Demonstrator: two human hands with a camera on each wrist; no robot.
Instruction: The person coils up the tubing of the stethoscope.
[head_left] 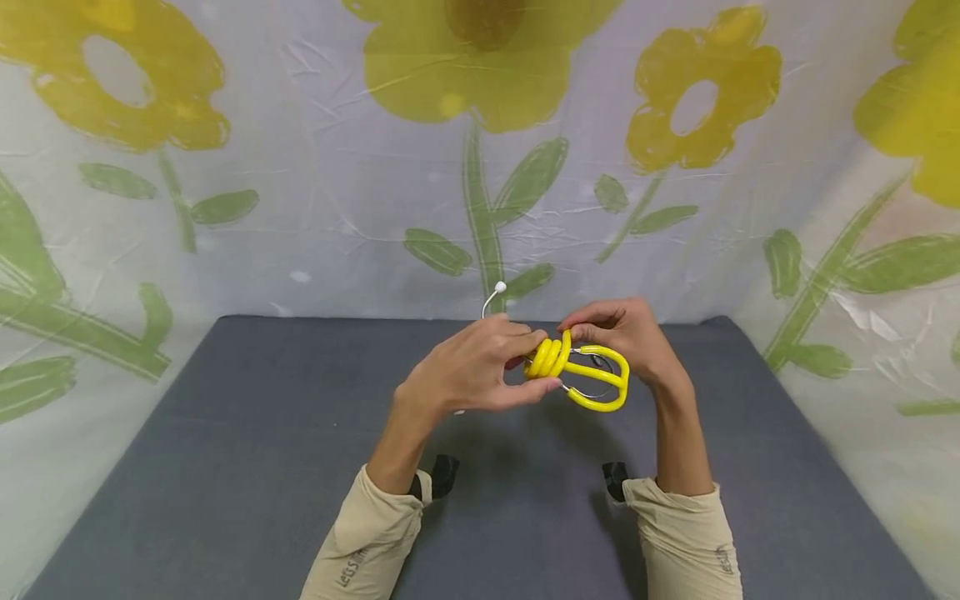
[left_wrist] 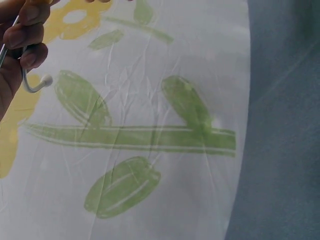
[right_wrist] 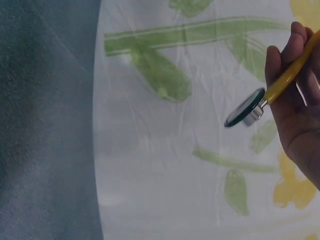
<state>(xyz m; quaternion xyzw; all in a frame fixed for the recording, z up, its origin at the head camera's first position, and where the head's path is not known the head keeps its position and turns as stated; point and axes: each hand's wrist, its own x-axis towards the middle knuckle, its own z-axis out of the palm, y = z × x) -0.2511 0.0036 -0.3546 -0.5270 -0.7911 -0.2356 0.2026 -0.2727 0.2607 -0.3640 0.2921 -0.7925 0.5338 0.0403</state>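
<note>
A stethoscope with yellow tubing (head_left: 624, 382) is held up over the grey table, its tube wound in several turns around its metal part. My left hand (head_left: 468, 367) grips the wound coils (head_left: 546, 358) between thumb and fingers. A white ear tip (head_left: 500, 287) on its curved stem sticks up behind that hand; the left wrist view shows an ear tip (left_wrist: 46, 80) below the curled fingers. My right hand (head_left: 633, 342) pinches the tube at the top of the coils with thumb and forefinger. Close by the right fingers, the round chest piece (right_wrist: 245, 108) hangs on the tube's end.
The grey tabletop (head_left: 262, 467) spreads beneath both hands. A white curtain (head_left: 337, 192) printed with yellow flowers and green stems stands along the back and sides. Black straps (head_left: 445, 477) show at the beige sleeve cuffs.
</note>
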